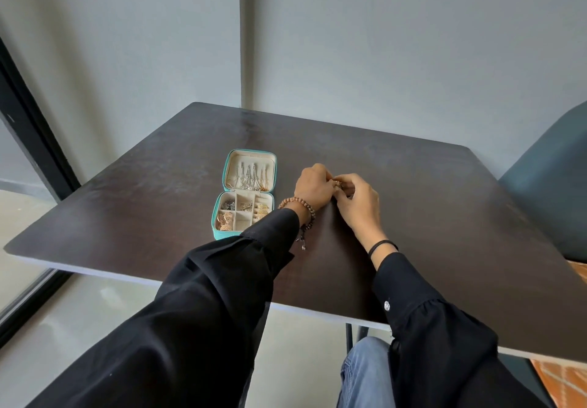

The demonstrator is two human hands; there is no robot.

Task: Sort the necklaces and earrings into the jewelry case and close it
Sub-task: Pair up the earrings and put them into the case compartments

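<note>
Your left hand [313, 186] and right hand [359, 201] meet above the bench [413, 217], fingers curled, together pinching what looks like a small gold earring [339, 183]. Keep hold; carry it left to the open case [222, 234] and drop it into a free compartment.

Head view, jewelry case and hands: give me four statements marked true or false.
1. The jewelry case lies open on the table. True.
2. Every compartment of the case is empty. False: several hold earrings.
3. The left hand and right hand pinch one small piece of jewelry between them. True.
4. The hands work to the left of the case. False: they are to its right.
</note>
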